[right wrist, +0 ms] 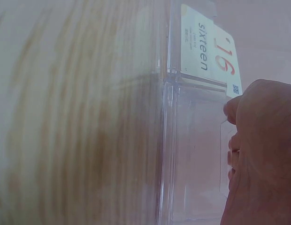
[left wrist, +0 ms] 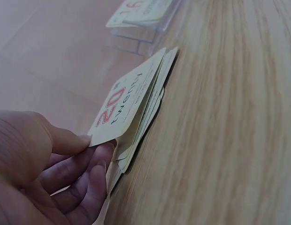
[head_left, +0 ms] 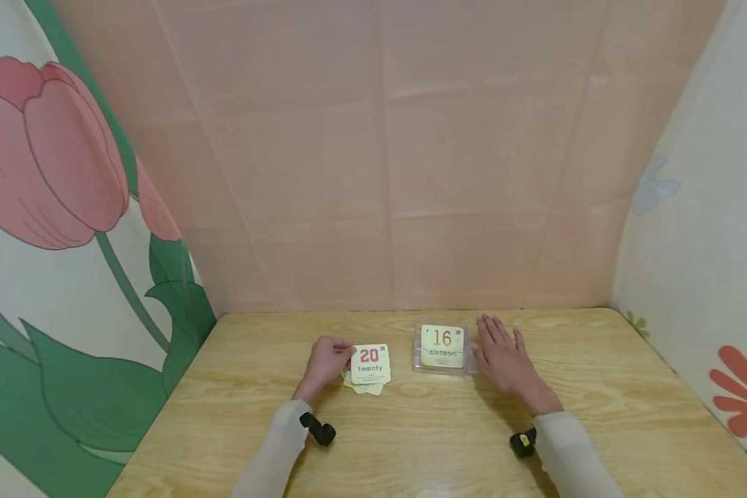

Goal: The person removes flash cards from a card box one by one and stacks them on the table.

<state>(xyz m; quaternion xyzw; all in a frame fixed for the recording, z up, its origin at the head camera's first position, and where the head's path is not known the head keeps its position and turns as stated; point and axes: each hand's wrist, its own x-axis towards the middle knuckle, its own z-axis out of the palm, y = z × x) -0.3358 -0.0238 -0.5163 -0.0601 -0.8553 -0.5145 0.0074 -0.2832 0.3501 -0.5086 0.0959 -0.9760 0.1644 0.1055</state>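
Note:
My left hand point(head_left: 330, 360) pinches the corner of a number card point(head_left: 370, 364) reading "20 twenty" between thumb and fingers. In the left wrist view that card tilts up over a small stack of cards point(left wrist: 148, 112) on the table. To its right, a clear plastic box point(head_left: 416, 360) lies with its hinged halves spread; its left half carries a card point(head_left: 442, 346) reading "16 sixteen". My right hand point(head_left: 508, 362) lies with straight fingers over the box's right half, its thumb by the hinge. The right wrist view shows this transparent half point(right wrist: 197, 154) beside the fingers.
The box and cards lie on a wood-grain table point(head_left: 411, 443). Behind it hangs a pink cloth point(head_left: 386, 173). A tulip-printed panel point(head_left: 56, 159) stands at the left and a flower-printed one point(head_left: 709, 242) at the right.

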